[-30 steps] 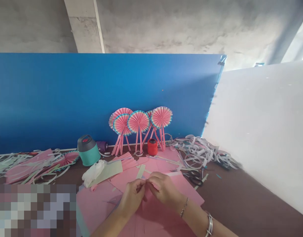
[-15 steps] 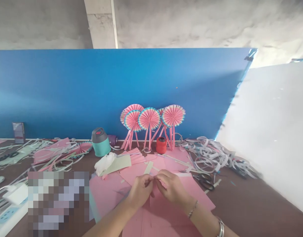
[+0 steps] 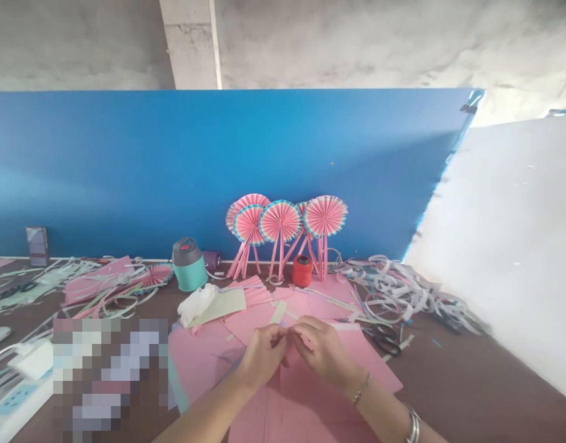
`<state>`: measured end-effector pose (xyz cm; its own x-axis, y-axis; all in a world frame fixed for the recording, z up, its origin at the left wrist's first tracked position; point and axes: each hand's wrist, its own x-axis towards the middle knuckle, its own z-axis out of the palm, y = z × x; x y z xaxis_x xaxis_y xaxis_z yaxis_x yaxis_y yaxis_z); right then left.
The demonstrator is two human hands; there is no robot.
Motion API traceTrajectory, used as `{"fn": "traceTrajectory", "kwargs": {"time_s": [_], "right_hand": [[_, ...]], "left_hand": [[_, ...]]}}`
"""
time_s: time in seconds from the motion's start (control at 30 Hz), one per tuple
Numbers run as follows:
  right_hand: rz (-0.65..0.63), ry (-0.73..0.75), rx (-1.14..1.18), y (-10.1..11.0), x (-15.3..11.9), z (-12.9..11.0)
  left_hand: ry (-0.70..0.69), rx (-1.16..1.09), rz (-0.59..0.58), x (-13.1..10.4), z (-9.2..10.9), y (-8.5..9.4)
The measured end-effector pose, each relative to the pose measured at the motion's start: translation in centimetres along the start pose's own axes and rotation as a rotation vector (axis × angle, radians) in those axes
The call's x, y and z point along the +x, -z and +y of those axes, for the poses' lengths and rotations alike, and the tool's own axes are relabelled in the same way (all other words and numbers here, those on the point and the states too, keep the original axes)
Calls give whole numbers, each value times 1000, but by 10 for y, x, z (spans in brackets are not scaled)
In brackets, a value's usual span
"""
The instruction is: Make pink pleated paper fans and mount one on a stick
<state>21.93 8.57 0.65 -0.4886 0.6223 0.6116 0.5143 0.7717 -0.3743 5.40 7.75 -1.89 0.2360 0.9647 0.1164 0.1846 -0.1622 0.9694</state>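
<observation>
My left hand (image 3: 267,352) and my right hand (image 3: 322,351) meet fingertip to fingertip above the pink paper sheets (image 3: 306,406) at the middle of the table. Both are closed in a pinch, thumbs against fingers. Whatever lies between the fingertips is too small or too hidden to make out. A pale green paper strip (image 3: 278,312) lies just beyond my fingers. Black-handled scissors (image 3: 383,339) rest to the right of my right hand. Left of my hands, a crumpled white plastic bag (image 3: 197,304) sits beside a pale green paper piece (image 3: 225,307).
Pink pleated paper fans (image 3: 280,221) stand against the blue partition (image 3: 172,160). Before them are a red thread spool (image 3: 302,271) and a teal-and-grey container (image 3: 189,266). Curled paper strips (image 3: 394,289) heap at right; a power strip (image 3: 15,400) lies at lower left.
The whole view has shifted very slightly. Both hands keep the same pinch in almost the same place, and nothing else has visibly moved.
</observation>
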Motion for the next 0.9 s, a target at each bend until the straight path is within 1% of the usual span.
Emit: {"fn": "traceTrajectory", "kwargs": {"time_s": [0.1,0.27,0.4,0.57,0.7,0.8,0.87,0.9], "right_hand": [[-23,20,4,1,1,1],[0,41,-27,1,0,2],[-10,40,-55,1,0,2],[16,22,-26,0,-1,3],[45,-34,24,-4,-1,2],[66,-113,77,-6,0,2],[115,-198,121,-3,2,6],[173,-265,153,0,3,10]], "left_hand": [[6,-2,7,0,2,1],[11,-29,3,0,7,0],[7,-14,-2,-1,8,0],[15,-12,2,-1,10,0],[23,-8,1,-2,11,-1],[34,-18,11,-1,10,-1],[67,-20,43,1,9,1],[90,-14,66,2,8,3]]}}
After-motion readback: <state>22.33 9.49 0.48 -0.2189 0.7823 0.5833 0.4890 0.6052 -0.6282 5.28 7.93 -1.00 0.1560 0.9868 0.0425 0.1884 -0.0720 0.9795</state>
